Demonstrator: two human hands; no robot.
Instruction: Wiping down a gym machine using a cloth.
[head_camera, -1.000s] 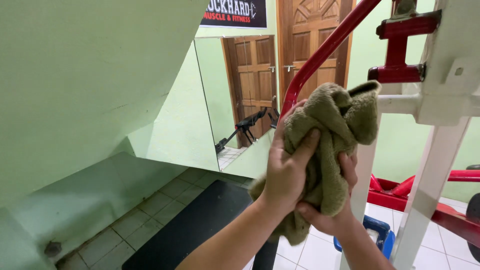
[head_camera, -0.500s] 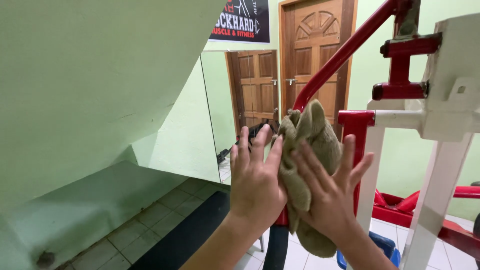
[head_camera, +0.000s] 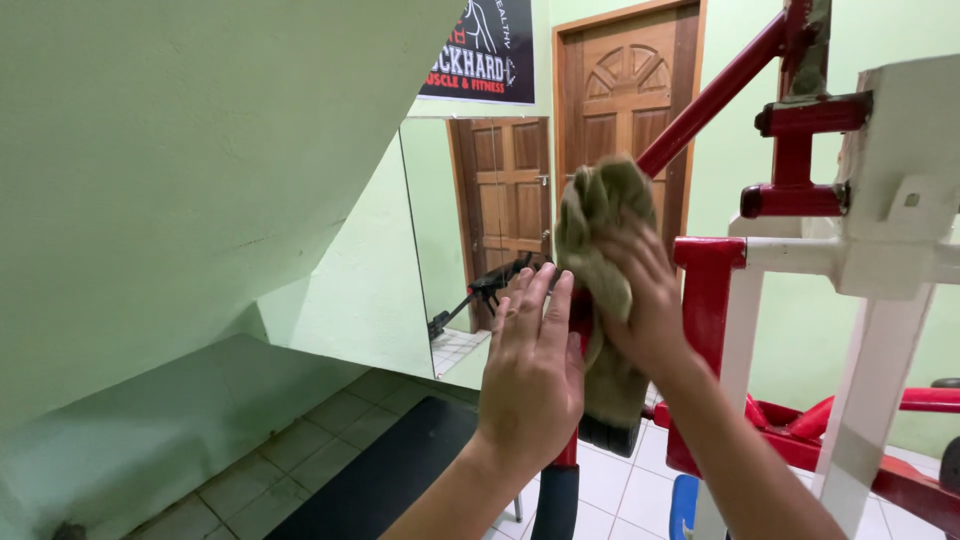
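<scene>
Right hand (head_camera: 640, 300) fingers gripping olive cloth (head_camera: 600, 230) on red bar (head_camera: 715, 100), left hand (head_camera: 530, 365) flat, fingers together, dark rectangular sign (head_camera: 480, 50) above

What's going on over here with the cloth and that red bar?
A person presses an olive-green cloth around a slanted red bar of a red and white gym machine. The right hand grips the cloth against the bar, fingers wrapped over it. The left hand is open and flat, fingers straight, held against the cloth's lower side. Behind them are a wall mirror and a wooden door.
</scene>
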